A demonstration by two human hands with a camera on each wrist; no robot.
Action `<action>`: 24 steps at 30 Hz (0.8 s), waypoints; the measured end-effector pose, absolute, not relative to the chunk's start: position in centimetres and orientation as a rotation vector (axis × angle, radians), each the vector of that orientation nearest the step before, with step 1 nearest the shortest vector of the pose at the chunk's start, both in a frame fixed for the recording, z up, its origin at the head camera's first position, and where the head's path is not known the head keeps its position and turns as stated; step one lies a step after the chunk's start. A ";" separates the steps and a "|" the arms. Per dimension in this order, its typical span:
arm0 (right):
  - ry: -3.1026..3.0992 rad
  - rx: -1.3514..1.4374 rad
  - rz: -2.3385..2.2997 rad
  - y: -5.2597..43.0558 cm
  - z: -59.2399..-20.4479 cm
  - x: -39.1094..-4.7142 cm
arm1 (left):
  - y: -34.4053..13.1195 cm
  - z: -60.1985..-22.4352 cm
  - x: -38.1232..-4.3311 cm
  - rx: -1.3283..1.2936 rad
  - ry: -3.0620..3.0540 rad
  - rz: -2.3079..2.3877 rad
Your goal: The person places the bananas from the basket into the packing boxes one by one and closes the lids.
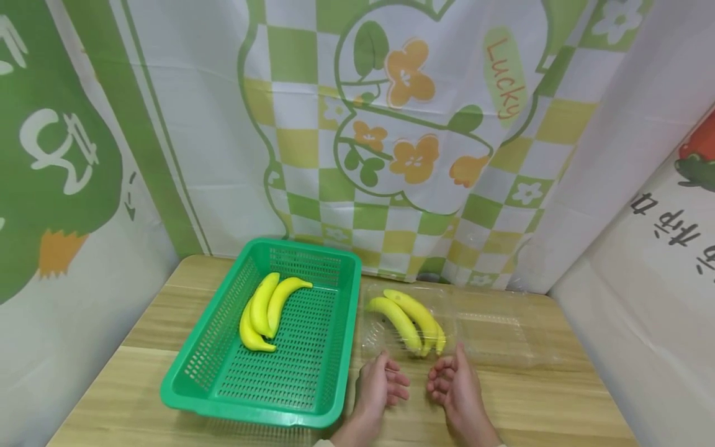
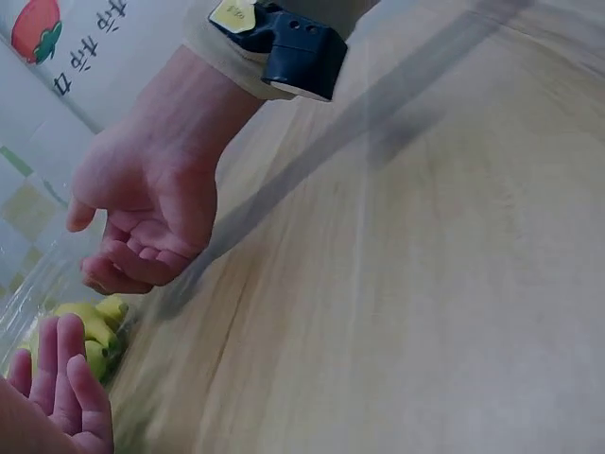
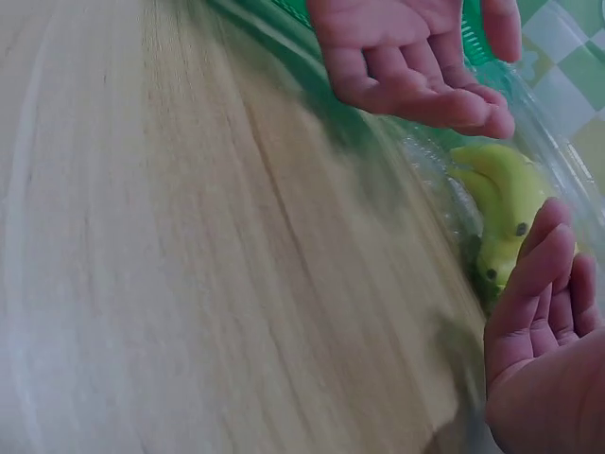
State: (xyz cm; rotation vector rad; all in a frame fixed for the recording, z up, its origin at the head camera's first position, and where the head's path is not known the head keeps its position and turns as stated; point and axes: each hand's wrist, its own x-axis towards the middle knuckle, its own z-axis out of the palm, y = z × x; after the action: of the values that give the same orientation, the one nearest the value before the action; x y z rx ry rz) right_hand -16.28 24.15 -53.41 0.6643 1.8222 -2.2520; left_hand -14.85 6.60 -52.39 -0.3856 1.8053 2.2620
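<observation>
Three yellow bananas lie side by side in a clear plastic clamshell box on the table, its lid folded out flat to the right. Just in front of the box, my left hand hovers with relaxed fingers and holds nothing. To its right is my right hand, palm turned inward, fingers loosely bent around nothing. A gap separates the two hands. In the right wrist view the bananas show beyond both hands, their dark tips facing the camera.
A green plastic basket stands left of the box, with three more bananas inside on its left side. The wooden table ends against a patterned curtain at the back; printed cloths hang on both sides.
</observation>
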 end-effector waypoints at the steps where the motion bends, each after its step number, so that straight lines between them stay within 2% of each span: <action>1: 1.821 0.661 -2.248 24.3 -53.3 -16.2 | 6.6 -52.4 -14.6 -0.356 1.840 2.247; 8: 1.880 0.592 -2.224 24.6 -51.9 -15.8 | 5.5 -51.9 -12.6 -0.064 2.182 2.097; 13: 2.018 0.472 -2.173 24.1 -50.8 -16.1 | 4.2 -51.1 -11.3 0.275 2.530 1.947; 16: 2.155 0.378 -2.106 23.6 -50.0 -16.5 | 3.7 -50.9 -10.5 0.495 2.714 1.953; 24: 2.443 0.093 -1.997 22.0 -47.9 -18.1 | 1.0 -49.2 -9.2 0.849 2.945 2.090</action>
State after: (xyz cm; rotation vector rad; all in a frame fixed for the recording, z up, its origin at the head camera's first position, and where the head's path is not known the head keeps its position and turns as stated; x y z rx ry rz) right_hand -18.05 22.04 -47.92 0.0930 2.4427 -1.9968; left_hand -9.18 1.04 -49.15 0.8491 2.9451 2.0896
